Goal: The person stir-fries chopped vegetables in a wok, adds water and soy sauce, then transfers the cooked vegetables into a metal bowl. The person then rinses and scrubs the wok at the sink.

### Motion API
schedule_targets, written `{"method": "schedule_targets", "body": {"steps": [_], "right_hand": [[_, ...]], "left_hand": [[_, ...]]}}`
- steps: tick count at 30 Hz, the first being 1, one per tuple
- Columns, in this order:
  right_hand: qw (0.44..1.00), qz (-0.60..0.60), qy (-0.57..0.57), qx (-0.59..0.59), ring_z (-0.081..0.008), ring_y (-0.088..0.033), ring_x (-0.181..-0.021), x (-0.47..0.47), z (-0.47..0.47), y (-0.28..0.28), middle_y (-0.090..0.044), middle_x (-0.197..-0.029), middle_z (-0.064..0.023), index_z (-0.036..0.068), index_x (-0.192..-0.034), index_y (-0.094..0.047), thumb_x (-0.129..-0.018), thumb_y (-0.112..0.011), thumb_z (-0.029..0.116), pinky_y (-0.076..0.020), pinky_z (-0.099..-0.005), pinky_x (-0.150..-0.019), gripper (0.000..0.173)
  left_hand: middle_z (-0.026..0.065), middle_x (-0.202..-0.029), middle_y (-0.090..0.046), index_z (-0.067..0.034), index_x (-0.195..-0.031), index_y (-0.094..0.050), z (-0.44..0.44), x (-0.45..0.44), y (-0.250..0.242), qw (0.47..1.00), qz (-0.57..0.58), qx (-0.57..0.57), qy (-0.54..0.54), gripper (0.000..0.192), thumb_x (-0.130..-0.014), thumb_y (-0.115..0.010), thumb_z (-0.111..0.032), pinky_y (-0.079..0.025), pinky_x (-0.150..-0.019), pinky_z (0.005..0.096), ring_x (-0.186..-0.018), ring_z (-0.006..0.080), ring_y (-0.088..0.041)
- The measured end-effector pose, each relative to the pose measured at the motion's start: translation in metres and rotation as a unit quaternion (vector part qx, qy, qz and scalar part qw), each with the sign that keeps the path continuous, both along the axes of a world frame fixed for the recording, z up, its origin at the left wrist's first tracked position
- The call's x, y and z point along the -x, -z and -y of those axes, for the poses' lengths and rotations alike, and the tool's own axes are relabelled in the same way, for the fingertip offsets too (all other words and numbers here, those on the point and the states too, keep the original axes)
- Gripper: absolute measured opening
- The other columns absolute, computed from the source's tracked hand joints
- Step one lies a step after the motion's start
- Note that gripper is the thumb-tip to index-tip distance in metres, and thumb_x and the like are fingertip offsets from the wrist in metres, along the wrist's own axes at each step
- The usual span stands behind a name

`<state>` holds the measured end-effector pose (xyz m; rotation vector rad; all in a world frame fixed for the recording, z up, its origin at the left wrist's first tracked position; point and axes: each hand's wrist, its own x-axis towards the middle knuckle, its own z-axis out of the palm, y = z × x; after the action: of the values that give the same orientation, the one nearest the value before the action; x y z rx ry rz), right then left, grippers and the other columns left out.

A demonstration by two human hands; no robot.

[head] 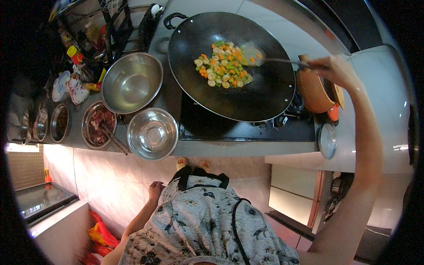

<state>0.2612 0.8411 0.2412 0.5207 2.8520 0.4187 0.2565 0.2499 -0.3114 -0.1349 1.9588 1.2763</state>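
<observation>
My right hand (333, 69) grips the handle of a metal spatula (281, 60), its blurred blade among the food at the right. Diced food (225, 64), with orange and green pieces and pale curled pieces that look like shrimp, lies in the middle of a large black wok (198, 92). The wok sits on the hob, its loop handle at the far left. Down beside my patterned shirt hangs my left hand (155, 190), fingers curled. Whether it holds anything cannot be made out.
Left of the hob (215, 132) stand a large steel bowl (132, 82), a smaller steel bowl (153, 134) and a bowl of raw meat (99, 124) with chopsticks (114, 140) in it. A brown pot (314, 91) and a round metal lid or dish (327, 140) stand to the right.
</observation>
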Motion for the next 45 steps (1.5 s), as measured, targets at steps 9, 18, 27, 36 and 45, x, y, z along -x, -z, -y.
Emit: {"method": "schedule_targets", "body": {"steps": [9, 18, 27, 36, 45], "right_hand": [[0.937, -0.140, -0.195, -0.255, -0.0250, -0.060, -0.061, 0.003, 0.056, 0.042, -0.057, -0.089, -0.0077, 0.036, -0.134, -0.045, -0.087, -0.054, 0.010, -0.0493, -0.0365, -0.053, 0.055], [0.936, -0.341, 0.053, -0.073, -0.0279, -0.063, -0.075, -0.088, 0.112, 0.124, -0.057, -0.083, -0.0111, 0.030, -0.123, -0.054, -0.078, -0.057, 0.006, -0.0538, -0.0394, -0.056, 0.051], [0.845, -0.479, 0.090, 0.220, -0.0322, -0.060, -0.089, -0.146, 0.109, 0.161, -0.057, -0.100, -0.0129, 0.013, -0.116, -0.056, -0.081, -0.066, 0.021, -0.0529, -0.0403, -0.071, 0.037], [0.754, -0.572, 0.311, 0.083, -0.0301, -0.056, -0.103, -0.521, 0.012, 0.216, -0.061, -0.109, -0.0124, 0.008, -0.116, -0.060, -0.077, -0.070, 0.016, -0.0447, -0.0381, -0.091, 0.041], [0.619, -0.538, 0.570, -0.048, -0.0350, -0.042, -0.124, -0.852, -0.107, 0.232, -0.044, -0.134, -0.0227, 0.004, -0.139, -0.035, -0.070, -0.078, 0.034, -0.0329, -0.0419, -0.105, 0.087]], "left_hand": [[0.0126, -0.075, -0.069, 0.003, -0.093, -0.064, 0.004, 0.016, 0.011, 0.972, -0.164, -0.044, 0.163, 0.020, -0.090, -0.052, -0.012, -0.052, -0.063, 0.0287, -0.067, 0.0176, -0.066], [0.0099, -0.077, -0.068, 0.000, -0.091, -0.068, -0.022, 0.052, 0.095, 0.975, -0.087, 0.012, 0.206, 0.023, -0.089, -0.054, -0.019, -0.050, -0.062, 0.0305, -0.068, 0.0169, -0.063], [0.0095, -0.075, -0.067, -0.001, -0.091, -0.066, -0.127, 0.060, 0.094, 0.873, -0.086, 0.103, 0.469, 0.024, -0.091, -0.052, -0.021, -0.049, -0.063, 0.0318, -0.070, 0.0172, -0.062], [0.0102, -0.077, -0.065, 0.000, -0.095, -0.062, -0.275, -0.090, 0.056, 0.797, 0.076, 0.011, 0.599, 0.028, -0.095, -0.048, -0.025, -0.049, -0.068, 0.0341, -0.076, 0.0188, -0.061], [0.0130, -0.103, -0.066, -0.004, -0.114, -0.058, -0.566, -0.453, -0.230, 0.713, -0.228, -0.164, 0.643, 0.026, -0.091, -0.058, -0.016, -0.049, -0.081, 0.0307, -0.095, 0.0211, -0.063]]}}
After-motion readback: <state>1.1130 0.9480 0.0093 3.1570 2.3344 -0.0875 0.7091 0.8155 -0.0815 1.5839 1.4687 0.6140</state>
